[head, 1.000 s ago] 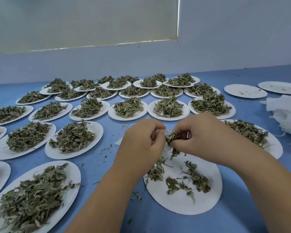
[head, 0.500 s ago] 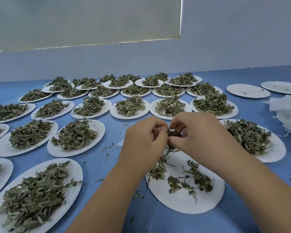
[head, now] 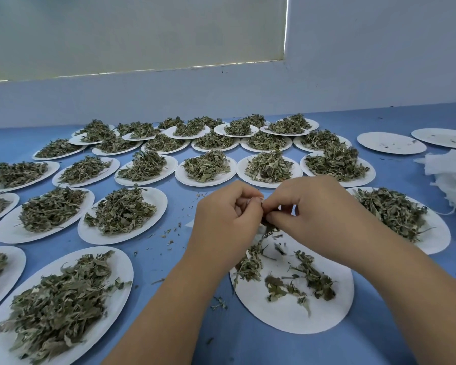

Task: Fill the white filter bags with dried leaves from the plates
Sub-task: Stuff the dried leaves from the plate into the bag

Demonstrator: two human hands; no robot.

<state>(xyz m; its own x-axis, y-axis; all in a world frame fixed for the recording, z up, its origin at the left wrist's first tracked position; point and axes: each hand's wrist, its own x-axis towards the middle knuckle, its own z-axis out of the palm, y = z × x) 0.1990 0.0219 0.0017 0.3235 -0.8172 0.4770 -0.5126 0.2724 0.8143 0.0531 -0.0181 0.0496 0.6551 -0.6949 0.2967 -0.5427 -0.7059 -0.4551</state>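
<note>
My left hand (head: 225,217) and my right hand (head: 316,209) meet above the far rim of a white paper plate (head: 287,314) that holds only a few scattered dried leaves (head: 311,277). The left fingers pinch a small white filter bag (head: 251,204), almost wholly hidden between the hands. The right fingertips pinch a tuft of dried leaves (head: 270,227) at the bag, and some strands dangle down toward the plate.
Several white plates heaped with dried leaves cover the blue table (head: 169,262), the nearest ones at front left (head: 53,306) and right (head: 395,214). Two nearly bare plates (head: 391,143) lie far right. A pile of white filter bags (head: 453,177) sits at the right edge. A wall closes the back.
Both hands have drawn closer together and the pinched tuft has gone further in between them; less of it shows. The view has shifted slightly.
</note>
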